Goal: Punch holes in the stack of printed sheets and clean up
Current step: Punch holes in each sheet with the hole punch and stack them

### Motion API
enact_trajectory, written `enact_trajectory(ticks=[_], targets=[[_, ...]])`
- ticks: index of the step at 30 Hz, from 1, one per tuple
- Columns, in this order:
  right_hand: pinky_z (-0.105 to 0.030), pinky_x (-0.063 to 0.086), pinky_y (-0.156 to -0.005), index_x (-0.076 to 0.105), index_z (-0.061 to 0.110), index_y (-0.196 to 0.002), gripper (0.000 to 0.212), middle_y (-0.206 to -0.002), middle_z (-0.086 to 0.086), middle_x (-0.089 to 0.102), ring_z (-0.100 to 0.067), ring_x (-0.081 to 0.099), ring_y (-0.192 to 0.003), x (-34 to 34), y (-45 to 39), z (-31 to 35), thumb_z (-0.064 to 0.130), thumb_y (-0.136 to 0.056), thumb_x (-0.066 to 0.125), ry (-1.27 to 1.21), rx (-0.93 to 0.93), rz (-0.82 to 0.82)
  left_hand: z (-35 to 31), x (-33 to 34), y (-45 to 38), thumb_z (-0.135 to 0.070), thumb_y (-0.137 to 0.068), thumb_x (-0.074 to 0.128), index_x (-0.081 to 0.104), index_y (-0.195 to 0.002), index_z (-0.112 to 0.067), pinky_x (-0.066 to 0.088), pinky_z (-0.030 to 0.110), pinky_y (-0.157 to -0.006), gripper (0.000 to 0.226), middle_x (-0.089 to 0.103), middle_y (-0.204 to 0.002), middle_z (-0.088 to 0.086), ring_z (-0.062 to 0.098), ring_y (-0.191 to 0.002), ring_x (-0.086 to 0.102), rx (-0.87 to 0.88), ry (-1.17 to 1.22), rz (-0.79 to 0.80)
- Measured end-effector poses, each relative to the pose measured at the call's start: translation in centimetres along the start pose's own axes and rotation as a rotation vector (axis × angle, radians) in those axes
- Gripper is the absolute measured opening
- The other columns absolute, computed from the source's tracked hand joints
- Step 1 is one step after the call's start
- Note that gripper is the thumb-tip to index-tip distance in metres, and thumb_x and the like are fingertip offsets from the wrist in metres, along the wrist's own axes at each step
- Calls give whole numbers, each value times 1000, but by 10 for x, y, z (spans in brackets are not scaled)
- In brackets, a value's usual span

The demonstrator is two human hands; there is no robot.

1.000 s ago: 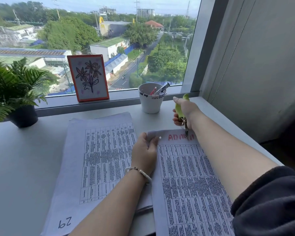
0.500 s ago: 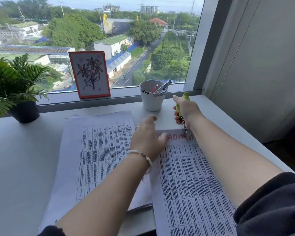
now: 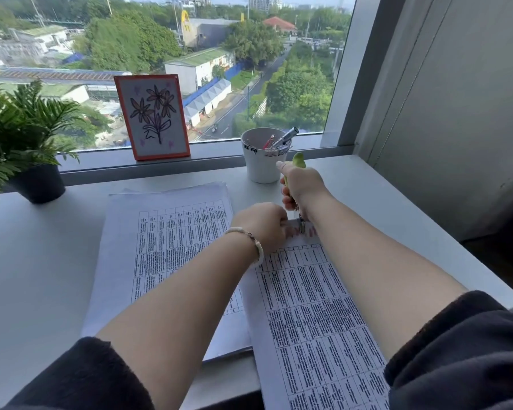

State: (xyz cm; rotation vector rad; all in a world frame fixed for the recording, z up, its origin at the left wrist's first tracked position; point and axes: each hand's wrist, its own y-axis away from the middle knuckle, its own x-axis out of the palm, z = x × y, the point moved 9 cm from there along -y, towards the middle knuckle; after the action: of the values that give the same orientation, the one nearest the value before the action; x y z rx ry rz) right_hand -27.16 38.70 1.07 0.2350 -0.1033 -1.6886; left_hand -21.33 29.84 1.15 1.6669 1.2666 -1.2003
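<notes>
On tabletop [image 3: 42, 261], white cup [image 3: 261, 170] holding pens, clips. Right hand [image 3: 301, 184] gripping green hole punch [image 3: 298, 161] on sheet [image 3: 314, 306]. Left hand [image 3: 261, 223] pinching sheet's top edge.

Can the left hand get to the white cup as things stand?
Probably yes. The left hand rests on the right sheet's top edge; the white cup stands just beyond, bare desk between. The right hand with the green punch crowds the cup's right side.

Green punch [image 3: 298, 160], orange-framed card [image 3: 152, 116]
</notes>
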Motion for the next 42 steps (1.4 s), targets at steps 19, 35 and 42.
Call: enact_trajectory(ticks=[19, 35, 42], targets=[[-25, 52, -47, 50, 7, -87, 34, -67, -7, 49, -20, 55, -52, 10, 11, -2, 40, -91, 56, 77, 184, 244, 6, 4, 1, -42, -83, 66, 50, -57, -26, 44, 26, -63, 35, 52, -66, -8, 16, -70, 52, 5, 271, 58], [-24, 51, -42, 48, 6, -92, 34, -69, -8, 47, -21, 55, -53, 11, 18, 2, 39, -91, 57, 55, 135, 162, 7, -2, 8, -22, -80, 72, 75, -80, -4, 52, 23, -72, 18, 67, -78, -10, 6, -82, 64, 57, 515, -23], [-31, 55, -54, 51, 8, -90, 35, -67, -7, 49, -21, 56, -54, -12, 12, 10, 43, -90, 58, 117, 69, 186, 21, 1, 15, -36, -78, 75, 76, -93, -13, 45, 12, -52, 27, 67, -69, -3, 3, -56, 55, -1, 599, 68]])
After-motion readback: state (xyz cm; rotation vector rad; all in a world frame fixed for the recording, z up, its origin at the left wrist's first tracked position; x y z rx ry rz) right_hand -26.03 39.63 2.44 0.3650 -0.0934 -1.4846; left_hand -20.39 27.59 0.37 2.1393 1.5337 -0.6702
